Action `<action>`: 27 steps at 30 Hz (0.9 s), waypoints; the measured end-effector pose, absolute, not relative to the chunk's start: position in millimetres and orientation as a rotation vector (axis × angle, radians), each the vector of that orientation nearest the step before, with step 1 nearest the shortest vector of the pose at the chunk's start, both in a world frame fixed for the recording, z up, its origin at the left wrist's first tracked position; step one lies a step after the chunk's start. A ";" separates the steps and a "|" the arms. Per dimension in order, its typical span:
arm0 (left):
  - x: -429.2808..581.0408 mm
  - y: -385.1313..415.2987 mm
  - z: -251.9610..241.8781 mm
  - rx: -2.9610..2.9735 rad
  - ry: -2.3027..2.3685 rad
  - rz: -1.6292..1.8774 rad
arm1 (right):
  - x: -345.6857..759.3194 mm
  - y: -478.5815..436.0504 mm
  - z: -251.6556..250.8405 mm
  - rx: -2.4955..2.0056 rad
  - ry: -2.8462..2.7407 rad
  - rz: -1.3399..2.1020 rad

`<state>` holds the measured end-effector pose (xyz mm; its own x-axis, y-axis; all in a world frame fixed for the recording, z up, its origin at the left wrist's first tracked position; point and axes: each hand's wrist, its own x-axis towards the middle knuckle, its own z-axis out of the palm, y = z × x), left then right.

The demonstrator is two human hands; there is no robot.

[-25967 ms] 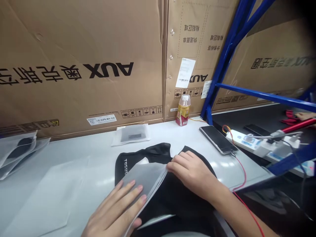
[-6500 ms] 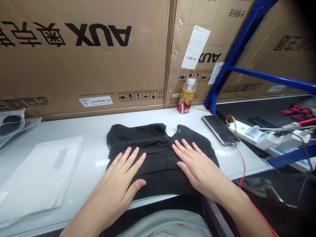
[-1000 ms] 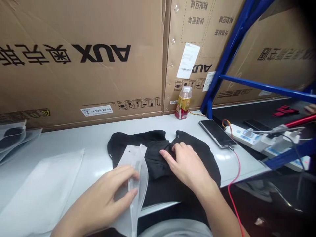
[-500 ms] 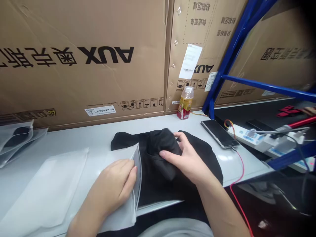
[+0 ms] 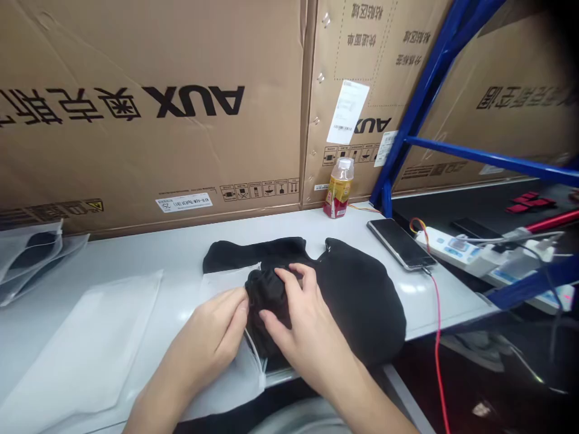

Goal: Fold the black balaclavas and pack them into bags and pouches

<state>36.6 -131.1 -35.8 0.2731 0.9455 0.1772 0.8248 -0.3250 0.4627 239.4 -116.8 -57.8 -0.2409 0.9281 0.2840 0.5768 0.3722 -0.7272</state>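
My left hand (image 5: 203,337) pinches the upper edge of a frosted plastic zip bag (image 5: 237,380) at its mouth. Held in my right hand (image 5: 312,331) is a bunched piece of black cloth (image 5: 268,295), thumb on the near side and fingers over the top. The cloth is at the bag's mouth, against my left fingertips; how much of it sits inside I cannot tell. Flat under and to the right of it spreads more black fabric (image 5: 362,295), partly covered by my right hand.
Another frosted bag (image 5: 99,337) lies at left, with filled bags (image 5: 40,253) behind it. A bottle (image 5: 339,190), a phone (image 5: 401,242) on a red cable and a power strip (image 5: 447,248) are to the right. Large cartons (image 5: 181,150) and a blue rack (image 5: 407,114) stand behind.
My right hand has carried the bunched black cloth left and nearer to me, from over the flat fabric to the bag's mouth. My left hand stays at the bag's edge.
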 end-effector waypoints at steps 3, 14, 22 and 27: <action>37.2 -130.7 -37.0 2.272 1.636 0.638 | 234.9 -121.9 -58.0 -1.230 -2.046 0.323; 38.3 -128.5 -38.7 2.395 1.605 0.675 | 239.1 -123.5 -44.7 -1.102 -2.436 0.449; 21.9 -131.2 -33.8 2.312 1.584 0.680 | 250.3 -100.4 -19.9 -0.906 -2.448 0.459; -1.6 -127.2 -44.6 2.341 1.693 0.508 | 281.7 -82.2 -20.8 -0.593 -2.571 0.527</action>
<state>-1.6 -127.2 -44.6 0.2819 0.9470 0.1541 0.8754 -0.3196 0.3626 281.7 -82.2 -20.8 -0.8077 0.4853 0.3348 0.3144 0.8349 -0.4517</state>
